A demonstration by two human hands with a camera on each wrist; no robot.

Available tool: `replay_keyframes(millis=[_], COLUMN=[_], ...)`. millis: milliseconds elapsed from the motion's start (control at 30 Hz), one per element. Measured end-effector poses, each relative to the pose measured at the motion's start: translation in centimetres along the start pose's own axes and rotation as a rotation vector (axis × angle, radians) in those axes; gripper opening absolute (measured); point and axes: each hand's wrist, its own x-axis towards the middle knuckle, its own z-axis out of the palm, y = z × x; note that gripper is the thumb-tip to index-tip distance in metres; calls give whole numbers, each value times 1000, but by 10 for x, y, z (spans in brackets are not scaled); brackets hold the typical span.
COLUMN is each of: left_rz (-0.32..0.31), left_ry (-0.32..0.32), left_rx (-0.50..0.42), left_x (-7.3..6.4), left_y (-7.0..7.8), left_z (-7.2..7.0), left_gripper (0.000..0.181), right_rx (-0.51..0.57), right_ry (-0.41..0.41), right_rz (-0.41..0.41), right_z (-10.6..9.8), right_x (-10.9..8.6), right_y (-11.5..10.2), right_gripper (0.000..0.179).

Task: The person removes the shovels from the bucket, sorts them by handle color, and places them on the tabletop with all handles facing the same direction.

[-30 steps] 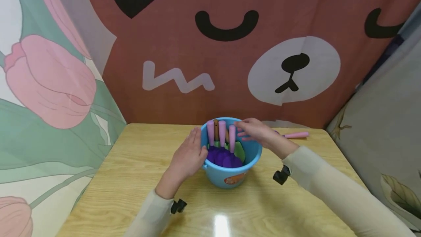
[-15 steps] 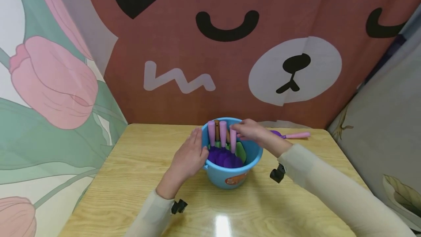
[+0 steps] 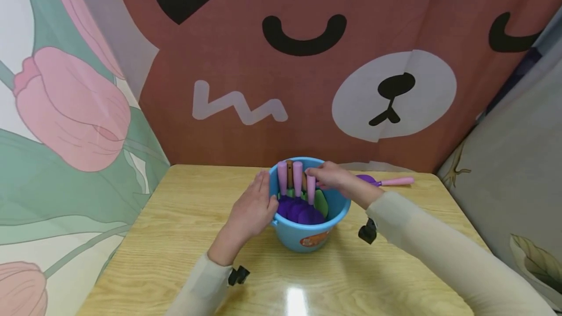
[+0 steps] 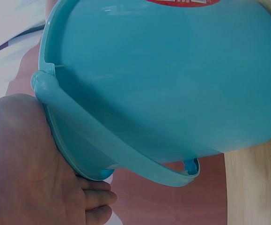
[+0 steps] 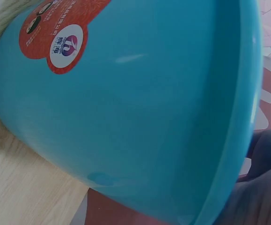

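A light blue bucket (image 3: 290, 240) stands on the table, holding several toy shovels with pink handles and purple heads. My right hand (image 3: 335, 179) reaches over the far right rim and pinches the top of the rightmost pink-handled toy shovel (image 3: 311, 196), whose purple head is down in the bucket. My left hand (image 3: 252, 206) rests along the bucket's left rim with straight fingers. From the left wrist, the palm (image 4: 27, 159) lies against the rim beside the hanging blue bucket handle (image 4: 102, 136). In the right wrist view the bucket wall (image 5: 140, 108) hides most of the right hand.
Green pieces (image 3: 321, 202) and brown handles (image 3: 289, 174) stand among the purple shovels. Another purple toy shovel with a pink handle (image 3: 397, 181) lies at the table's back right. Behind the wooden table (image 3: 197, 208) hangs a bear-print cloth (image 3: 307, 135).
My right hand has moved left and slightly down, closing its fingertips round the top of the rightmost pink handle. The left hand stays at the rim.
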Motion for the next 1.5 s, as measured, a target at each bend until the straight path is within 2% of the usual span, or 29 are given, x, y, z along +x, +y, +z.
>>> replay_keyframes(millis=[200, 533, 767, 967, 1167, 1300, 1500], left_rz=[5, -10, -21, -25, -24, -26, -23], left_ry=[3, -3, -22, -22, -16, -17, -25], left_rx=[-4, -9, -17, -10, -13, -11, -10], left_x=[1, 1, 0, 0, 1, 1, 2], left_y=[1, 0, 1, 0, 0, 0, 1], left_z=[0, 3, 3, 2, 2, 2, 2], left_gripper=[69, 69, 71, 70, 70, 70, 71], right_rx=[12, -41, -20, -26, -37, 13, 163], right_ry=[19, 3, 15, 30, 29, -23, -96], right_rz=[-7, -14, -22, -35, -43, -48, -33], right_z=[2, 8, 14, 15, 10, 7, 2], right_x=[1, 5, 11, 13, 10, 7, 7], right_y=[2, 4, 6, 6, 7, 6, 8], right_gripper=[57, 61, 43, 42, 32, 34, 34])
